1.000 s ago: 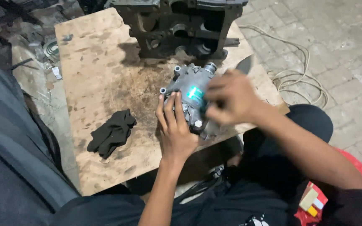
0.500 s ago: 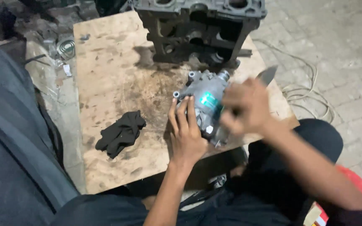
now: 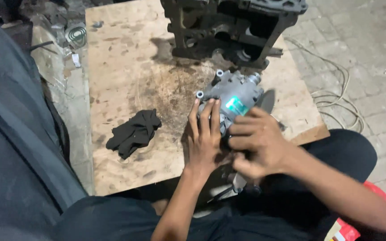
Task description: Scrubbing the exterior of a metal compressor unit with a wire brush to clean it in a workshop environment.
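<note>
A grey metal compressor-like part (image 3: 234, 94) with a green label lies on a stained wooden board (image 3: 130, 80). My left hand (image 3: 205, 138) lies flat against its near left side, fingers stretched out and pressing on it. My right hand (image 3: 256, 143) is curled around the near end of the part, over a dark round piece that my fingers mostly hide. A thin grey blade-like shape (image 3: 268, 101) shows just beyond my right hand; I cannot tell what it belongs to.
A large dark engine block (image 3: 233, 27) stands at the board's far edge. A black rag (image 3: 135, 131) lies on the board to the left. A pale cable (image 3: 340, 98) coils on the paved floor at right. Dark fabric (image 3: 18, 147) fills the left.
My right hand has slid down from the top of the part to its near end, uncovering the green label. My left hand stays pressed on the part. The view has shifted slightly.
</note>
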